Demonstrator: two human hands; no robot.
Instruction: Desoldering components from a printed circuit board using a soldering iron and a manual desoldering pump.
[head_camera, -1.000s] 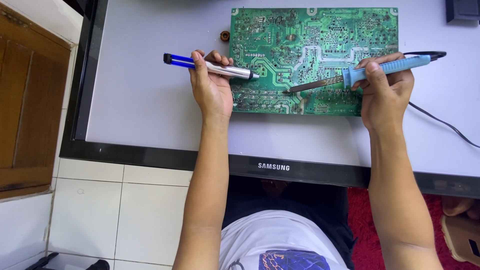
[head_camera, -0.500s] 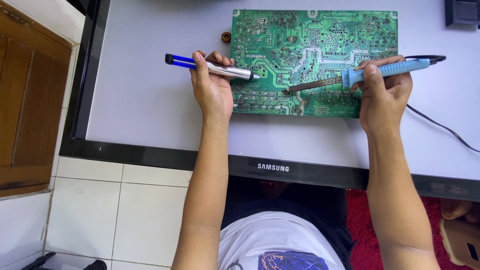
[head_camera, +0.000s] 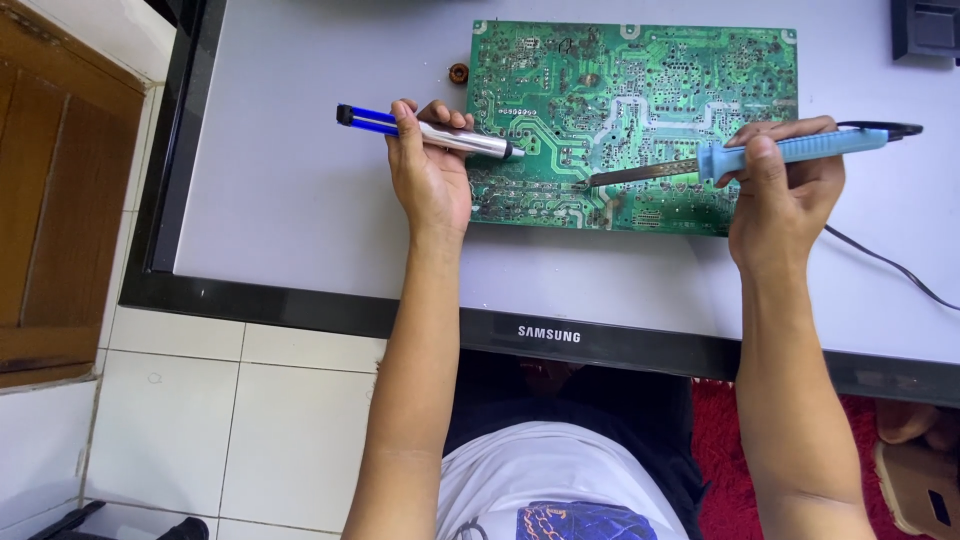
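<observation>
Nothing moved: right hand (head_camera: 790, 195) holds soldering iron (head_camera: 740, 160).

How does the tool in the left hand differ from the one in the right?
The desoldering pump in the left hand is blue and silver with no cord; the soldering iron in the right hand is light blue with a dark cord. The pump's tip hangs above the circuit board; the iron's tip meets it. Both are slim, lie near level and point inward.

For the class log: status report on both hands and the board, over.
Left hand grips blue-and-silver desoldering pump. Right hand holds light-blue soldering iron, tip on green circuit board. Nothing obstructing.
</observation>
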